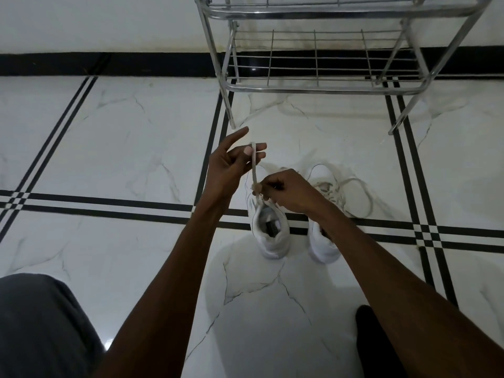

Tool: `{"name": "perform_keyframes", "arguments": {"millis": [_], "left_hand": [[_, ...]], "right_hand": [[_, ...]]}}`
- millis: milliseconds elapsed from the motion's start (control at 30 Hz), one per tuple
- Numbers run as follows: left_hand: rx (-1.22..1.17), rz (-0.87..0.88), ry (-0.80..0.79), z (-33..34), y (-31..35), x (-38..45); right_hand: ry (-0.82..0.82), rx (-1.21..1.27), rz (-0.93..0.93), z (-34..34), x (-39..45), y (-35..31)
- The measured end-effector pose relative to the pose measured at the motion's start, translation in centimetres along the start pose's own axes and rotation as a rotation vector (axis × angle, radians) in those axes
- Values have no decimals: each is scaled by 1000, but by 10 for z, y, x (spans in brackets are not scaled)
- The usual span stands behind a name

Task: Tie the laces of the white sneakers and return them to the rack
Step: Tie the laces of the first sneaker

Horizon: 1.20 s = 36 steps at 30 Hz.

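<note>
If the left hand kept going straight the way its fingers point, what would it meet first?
The left hand points up and to the right, toward the metal rack. Its near left leg looks like the first thing in line, though one view leaves depth and height uncertain.

Two sneakers side by side on the floor (109,137) before me: left sneaker (268,236), right sneaker (323,241). Rack (321,85) stands behind them. My left hand (229,170) and right hand (289,190) over the left sneaker, lace (254,170) between them.
</note>
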<state>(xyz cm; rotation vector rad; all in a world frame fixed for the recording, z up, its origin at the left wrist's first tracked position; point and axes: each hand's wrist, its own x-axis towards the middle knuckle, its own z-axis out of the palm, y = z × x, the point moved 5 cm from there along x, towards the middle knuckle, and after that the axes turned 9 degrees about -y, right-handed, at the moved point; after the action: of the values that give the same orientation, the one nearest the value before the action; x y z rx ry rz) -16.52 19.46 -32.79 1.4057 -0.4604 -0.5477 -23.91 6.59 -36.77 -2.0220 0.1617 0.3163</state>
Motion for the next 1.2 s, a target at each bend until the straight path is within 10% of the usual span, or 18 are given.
{"name": "perform_keyframes", "arguments": {"millis": [267, 567, 800, 1200], "left_hand": [[147, -234, -9, 3, -35, -11], [277, -321, -53, -3, -50, -19], [291, -345, -120, 3, -52, -16], [887, -125, 317, -48, -50, -12]], "right_hand": [[16, 214, -33, -3, -3, -5], [-136, -84, -28, -38, -6, -4], [335, -170, -134, -45, -4, -10], [243, 278, -13, -36, -4, 1]]}}
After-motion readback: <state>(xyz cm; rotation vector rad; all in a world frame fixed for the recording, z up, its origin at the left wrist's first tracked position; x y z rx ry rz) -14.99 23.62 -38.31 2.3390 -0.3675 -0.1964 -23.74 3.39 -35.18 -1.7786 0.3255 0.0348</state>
